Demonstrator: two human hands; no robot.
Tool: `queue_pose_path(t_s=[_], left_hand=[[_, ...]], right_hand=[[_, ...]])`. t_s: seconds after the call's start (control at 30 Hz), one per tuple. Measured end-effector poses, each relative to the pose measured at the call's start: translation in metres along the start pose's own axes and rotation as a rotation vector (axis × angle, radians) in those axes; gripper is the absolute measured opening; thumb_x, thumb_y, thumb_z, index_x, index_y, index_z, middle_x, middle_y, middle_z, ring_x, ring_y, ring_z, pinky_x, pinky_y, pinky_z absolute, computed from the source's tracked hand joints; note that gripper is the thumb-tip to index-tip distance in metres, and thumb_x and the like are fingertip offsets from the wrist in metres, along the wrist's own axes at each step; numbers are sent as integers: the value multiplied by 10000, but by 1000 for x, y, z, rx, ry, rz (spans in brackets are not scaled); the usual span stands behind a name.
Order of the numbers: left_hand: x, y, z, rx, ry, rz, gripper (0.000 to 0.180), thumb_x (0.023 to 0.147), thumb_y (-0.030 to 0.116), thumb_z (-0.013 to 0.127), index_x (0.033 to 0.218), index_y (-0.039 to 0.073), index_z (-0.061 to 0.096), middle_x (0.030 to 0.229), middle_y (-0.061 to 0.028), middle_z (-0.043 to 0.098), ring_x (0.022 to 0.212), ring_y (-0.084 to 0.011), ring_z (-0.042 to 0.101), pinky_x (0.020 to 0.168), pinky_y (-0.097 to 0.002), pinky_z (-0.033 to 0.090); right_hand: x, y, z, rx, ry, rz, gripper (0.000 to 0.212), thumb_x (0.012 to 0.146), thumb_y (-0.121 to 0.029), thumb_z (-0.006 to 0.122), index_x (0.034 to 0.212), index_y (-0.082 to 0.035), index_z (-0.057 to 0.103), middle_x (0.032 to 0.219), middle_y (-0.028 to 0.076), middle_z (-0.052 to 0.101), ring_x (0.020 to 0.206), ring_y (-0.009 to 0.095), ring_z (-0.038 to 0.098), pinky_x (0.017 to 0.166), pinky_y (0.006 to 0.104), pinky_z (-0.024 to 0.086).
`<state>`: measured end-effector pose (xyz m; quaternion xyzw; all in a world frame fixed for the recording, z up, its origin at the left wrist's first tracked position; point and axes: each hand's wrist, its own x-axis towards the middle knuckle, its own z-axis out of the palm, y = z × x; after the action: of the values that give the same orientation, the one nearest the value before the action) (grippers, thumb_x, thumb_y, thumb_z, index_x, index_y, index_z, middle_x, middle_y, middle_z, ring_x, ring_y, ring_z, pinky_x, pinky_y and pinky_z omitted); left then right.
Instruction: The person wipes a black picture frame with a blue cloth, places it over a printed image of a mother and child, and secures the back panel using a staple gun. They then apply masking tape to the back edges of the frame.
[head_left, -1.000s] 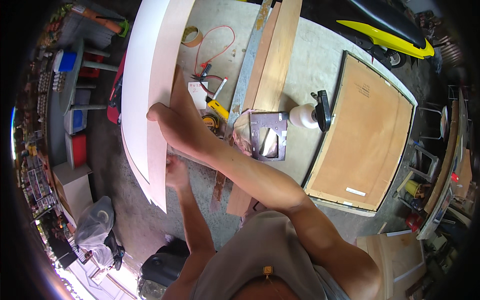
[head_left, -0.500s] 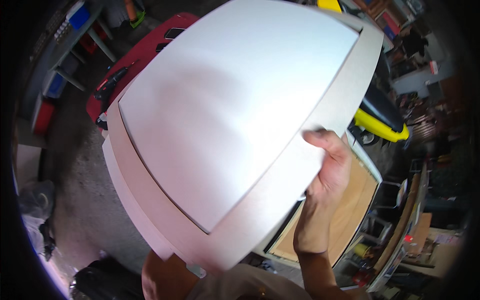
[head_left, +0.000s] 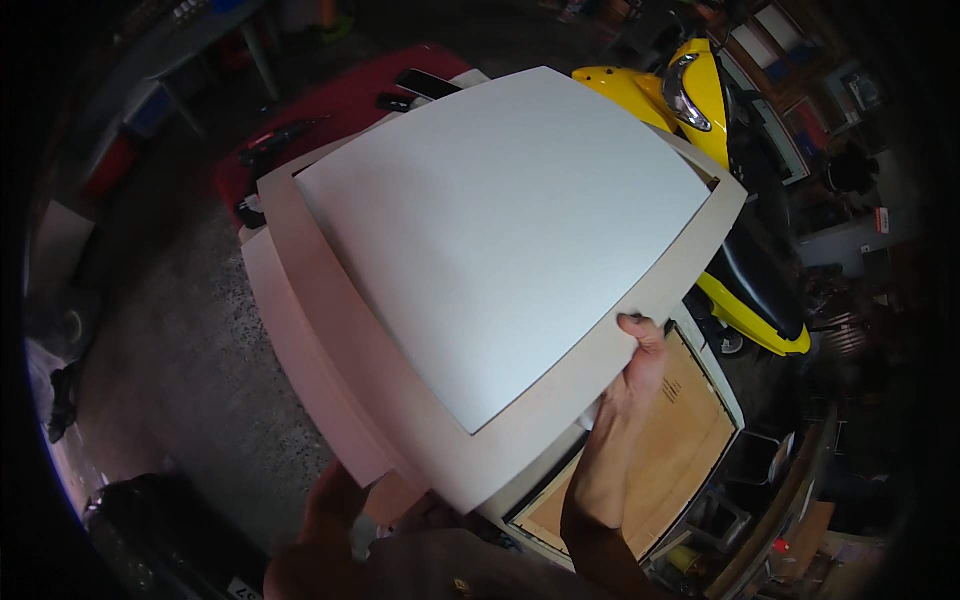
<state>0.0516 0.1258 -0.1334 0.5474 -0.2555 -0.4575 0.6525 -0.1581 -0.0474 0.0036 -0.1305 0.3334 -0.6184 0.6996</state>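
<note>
A large framed white panel (head_left: 500,230) fills the middle of the view, its smooth white sheet set in a wide pale frame. My right hand (head_left: 645,360) grips the frame at its right near side, thumb on top and fingers hidden underneath. At the lower left, my left forearm and wrist (head_left: 338,490) reach up to the frame's near left corner; the fingers of that hand are out of sight behind it. Along the left side, a second pale strip or board (head_left: 300,350) shows beneath the frame.
Under my right arm lies a framed wooden panel (head_left: 690,400) with a pale border. Beyond, a red table (head_left: 400,75) bears a phone (head_left: 428,84) and a power drill (head_left: 275,143). A yellow scooter (head_left: 745,290) stands at the right. A black bag-like thing (head_left: 165,530) is at lower left.
The framed white panel has moved lower and away from me, so its far edge and more of the scooter show. My right hand keeps its hold and has moved down slightly with it.
</note>
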Motion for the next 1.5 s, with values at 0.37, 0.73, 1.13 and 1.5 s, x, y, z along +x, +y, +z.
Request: queue_pose_path(t_s=[0.37, 0.73, 1.13, 1.5], left_hand=[[-36, 61, -150, 855, 254, 186, 195, 861, 31, 609, 1056, 31, 610, 959, -113, 629, 825, -149, 594, 716, -292, 479], [-35, 113, 9, 116, -679, 296, 201, 815, 14, 687, 1000, -38, 630, 1039, -92, 594, 965, -169, 566, 846, -292, 438], [-237, 160, 143, 167, -1086, 269, 990, 518, 34, 814, 1392, 61, 348, 1312, -136, 504, 1185, -290, 514, 942, -371, 437], [-392, 166, 193, 145, -1328, 397, 1046, 468, 118, 911, 1356, 10, 369, 1339, -164, 449, 1213, -288, 489, 1010, -400, 415]], right_hand=[[81, 148, -161, -660, 356, -115, 676, 746, -6, 645, 1347, 66, 343, 1226, 154, 506, 1088, 243, 514, 922, 339, 430], [-160, 55, -18, -666, -493, -26, 303, 858, -136, 674, 1127, -7, 621, 1100, 67, 632, 943, 155, 586, 806, 282, 457], [-367, -92, -143, -838, -568, -565, 193, 796, 21, 678, 983, 71, 669, 1060, 178, 647, 1033, 253, 595, 875, 348, 456], [-520, -139, -219, -839, -403, -805, 132, 776, 30, 685, 903, 56, 657, 985, 154, 663, 1063, 304, 600, 938, 376, 446]])
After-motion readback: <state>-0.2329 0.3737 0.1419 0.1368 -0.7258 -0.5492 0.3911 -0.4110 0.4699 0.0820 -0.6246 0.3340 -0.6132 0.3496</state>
